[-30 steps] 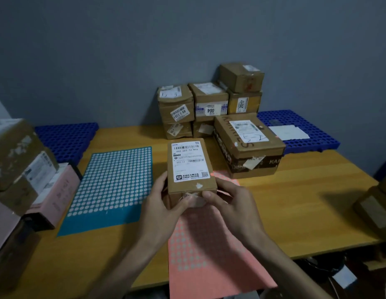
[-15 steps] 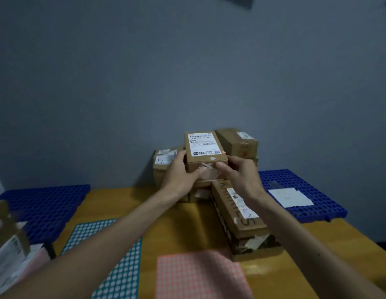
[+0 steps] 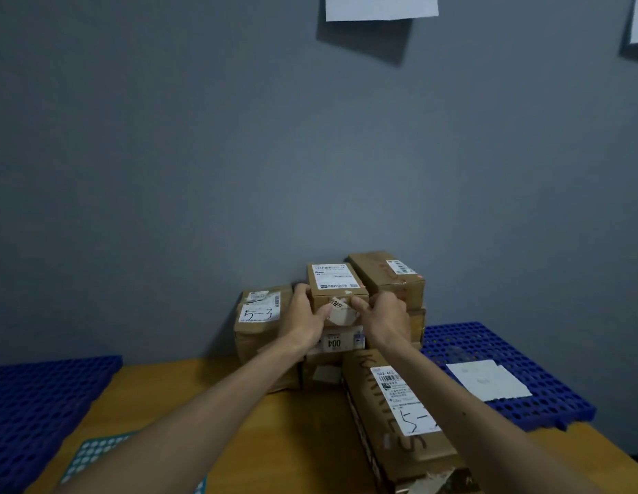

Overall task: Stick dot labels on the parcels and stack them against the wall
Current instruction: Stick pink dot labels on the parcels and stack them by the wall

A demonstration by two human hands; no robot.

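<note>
Both hands are gripping the small parcel (image 3: 333, 281) from either side. The left hand (image 3: 303, 315) is curling its fingers round the parcel's nine o'clock side and laying its thumb across the near face. The right hand (image 3: 385, 315) is clasping the three o'clock side, with a fingertip pressing on the torn tape of that same near face. The small parcel is sitting level, white shipping label up, at the top of the stack against the grey wall (image 3: 310, 155), directly over the box marked 004 (image 3: 340, 343). Whether its base is resting fully on that box cannot be told, as the hands are covering the lower edges.

At nine o'clock of the held parcel, the box marked 5-3 (image 3: 258, 315) is standing lower, just beside the left hand. At two o'clock, the upper right box (image 3: 381, 274) is sitting touching or nearly touching the small parcel, and it is showing a small orange dot (image 3: 419, 277) on its near right corner. At six o'clock, nearer the person, the long box (image 3: 388, 422) with black lettering and a white label is lying on the wooden table (image 3: 292, 422), partly under the right forearm.

A blue perforated mat (image 3: 43, 404) is lying at eight o'clock of the stack, and another blue mat (image 3: 463, 340) at four o'clock is carrying a white sheet (image 3: 488, 381). A teal sheet of dot labels (image 3: 93, 454) is peeking out at seven o'clock, near the lower edge of the view. Two papers (image 3: 381, 7) are hanging on the wall at twelve and one o'clock.
</note>
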